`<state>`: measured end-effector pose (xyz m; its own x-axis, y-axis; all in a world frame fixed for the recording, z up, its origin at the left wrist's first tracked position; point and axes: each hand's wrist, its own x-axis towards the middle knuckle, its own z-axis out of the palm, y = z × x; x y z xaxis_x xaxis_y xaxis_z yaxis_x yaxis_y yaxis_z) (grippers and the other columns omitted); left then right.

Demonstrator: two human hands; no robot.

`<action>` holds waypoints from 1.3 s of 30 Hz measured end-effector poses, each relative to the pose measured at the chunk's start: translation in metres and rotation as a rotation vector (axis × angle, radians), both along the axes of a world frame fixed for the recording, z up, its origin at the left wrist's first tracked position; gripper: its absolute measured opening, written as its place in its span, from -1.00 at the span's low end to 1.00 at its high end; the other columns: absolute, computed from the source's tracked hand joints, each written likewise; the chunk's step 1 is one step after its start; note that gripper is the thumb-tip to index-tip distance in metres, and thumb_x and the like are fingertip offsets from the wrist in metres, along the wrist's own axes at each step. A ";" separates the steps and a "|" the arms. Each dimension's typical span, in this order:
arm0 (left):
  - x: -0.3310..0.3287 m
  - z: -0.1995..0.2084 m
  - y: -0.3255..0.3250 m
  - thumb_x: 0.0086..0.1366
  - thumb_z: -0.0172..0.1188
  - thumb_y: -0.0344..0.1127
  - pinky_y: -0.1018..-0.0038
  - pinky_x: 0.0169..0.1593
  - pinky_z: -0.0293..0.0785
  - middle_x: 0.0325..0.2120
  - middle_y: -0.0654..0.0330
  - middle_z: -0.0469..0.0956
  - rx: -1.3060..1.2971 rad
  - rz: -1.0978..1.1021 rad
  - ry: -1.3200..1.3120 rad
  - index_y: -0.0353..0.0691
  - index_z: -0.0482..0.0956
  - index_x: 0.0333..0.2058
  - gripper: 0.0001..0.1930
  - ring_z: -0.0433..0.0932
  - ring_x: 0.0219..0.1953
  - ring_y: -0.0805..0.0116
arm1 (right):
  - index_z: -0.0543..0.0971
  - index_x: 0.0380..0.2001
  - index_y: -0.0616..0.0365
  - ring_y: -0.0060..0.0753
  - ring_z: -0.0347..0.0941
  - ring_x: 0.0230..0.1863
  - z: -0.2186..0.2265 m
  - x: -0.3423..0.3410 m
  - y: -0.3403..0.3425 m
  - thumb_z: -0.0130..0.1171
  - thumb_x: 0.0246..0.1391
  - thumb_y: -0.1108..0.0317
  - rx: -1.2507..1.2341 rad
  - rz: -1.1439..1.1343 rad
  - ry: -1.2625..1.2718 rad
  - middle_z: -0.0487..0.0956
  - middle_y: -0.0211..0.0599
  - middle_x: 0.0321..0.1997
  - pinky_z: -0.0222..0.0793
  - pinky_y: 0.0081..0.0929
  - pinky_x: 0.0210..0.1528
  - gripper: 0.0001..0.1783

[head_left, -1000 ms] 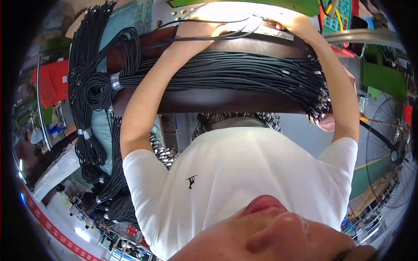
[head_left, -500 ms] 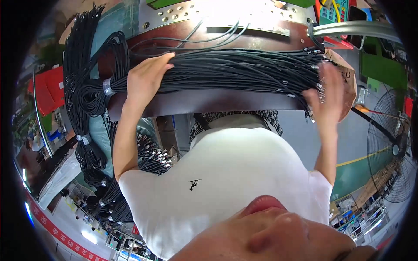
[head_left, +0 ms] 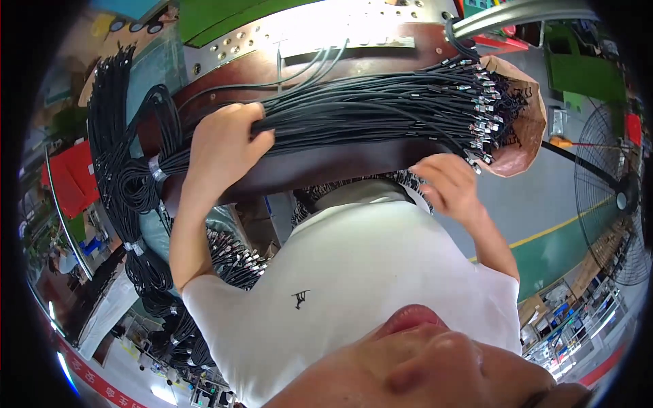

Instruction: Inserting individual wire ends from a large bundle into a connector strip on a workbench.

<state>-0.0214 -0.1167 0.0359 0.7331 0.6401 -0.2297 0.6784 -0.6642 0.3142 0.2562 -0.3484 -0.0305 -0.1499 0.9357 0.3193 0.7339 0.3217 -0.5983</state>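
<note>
A thick bundle of black cables [head_left: 367, 112] lies across the narrow brown bench [head_left: 320, 165] in front of me. Metal-coloured connectors [head_left: 484, 119] line its right end. My left hand [head_left: 228, 143] is wrapped over the left part of the bundle, fingers curled across its upper side and the thumb below. Close to the bundle's lower right edge, my right hand [head_left: 445, 182] hovers with loosely bent fingers apart from the thumb, and nothing shows in it. The gap between the right fingertips and the nearest cables is small.
Taped coils of black cable [head_left: 139, 183] hang at the left. Beyond the connector ends stands a brown paper bag [head_left: 527, 146] with small black pieces in it. Several loose cables run to the perforated metal plate [head_left: 235, 44]. A metal tube [head_left: 524, 19] and a fan [head_left: 615, 197] are at right.
My right hand has moved from the connector ends down and left, off the bundle. My left hand has curled round the cables. The right-hand connectors now sit more evenly and show fully.
</note>
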 end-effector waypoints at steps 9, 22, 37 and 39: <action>0.020 0.018 0.010 0.11 0.25 -0.40 0.38 -0.33 0.46 -0.42 0.02 0.61 -0.371 -0.033 -0.212 -0.26 0.64 -0.25 -0.80 0.55 -0.47 0.07 | 0.59 -0.23 0.13 -0.27 0.49 -0.18 -0.017 0.007 -0.007 0.33 -0.18 0.41 -0.005 -0.219 -0.129 0.54 -0.32 -0.18 0.46 -0.37 -0.22 -0.66; 0.161 -0.025 0.002 0.29 0.14 -0.05 0.58 -0.63 0.28 -0.70 0.27 0.43 -1.120 -0.294 0.132 -0.28 0.43 -0.55 -0.60 0.36 -0.70 0.56 | 0.58 -0.17 0.22 -0.25 0.50 -0.05 -0.013 -0.038 0.042 0.16 -0.21 0.39 0.277 0.103 -0.058 0.54 -0.18 -0.07 0.46 -0.29 -0.01 -0.58; 0.133 -0.026 -0.092 0.37 0.07 -0.23 0.64 -0.53 0.17 -0.64 0.40 0.33 -1.180 0.287 -0.867 -0.29 0.48 -0.32 -0.78 0.24 -0.60 0.68 | 0.56 -0.25 0.39 -0.49 0.50 -0.24 0.028 0.004 0.070 -0.03 0.29 0.11 -0.012 -0.481 1.116 0.60 -0.19 -0.22 0.42 -0.54 -0.13 -0.54; 0.129 -0.039 -0.100 0.38 0.07 -0.23 0.64 -0.52 0.18 -0.62 0.39 0.34 -1.169 0.349 -0.955 -0.29 0.48 -0.29 -0.78 0.24 -0.59 0.68 | 0.58 -0.29 0.38 -0.59 0.50 -0.29 0.025 -0.004 0.083 0.00 0.29 0.24 -0.230 -0.414 1.255 0.61 -0.28 -0.26 0.42 -0.63 -0.20 -0.65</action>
<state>0.1073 -0.2170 -0.0034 0.7515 0.6078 -0.2564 -0.0059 0.3948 0.9188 0.2521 -0.2656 -0.0057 0.4316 0.8913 -0.1386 -0.3294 0.0127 -0.9441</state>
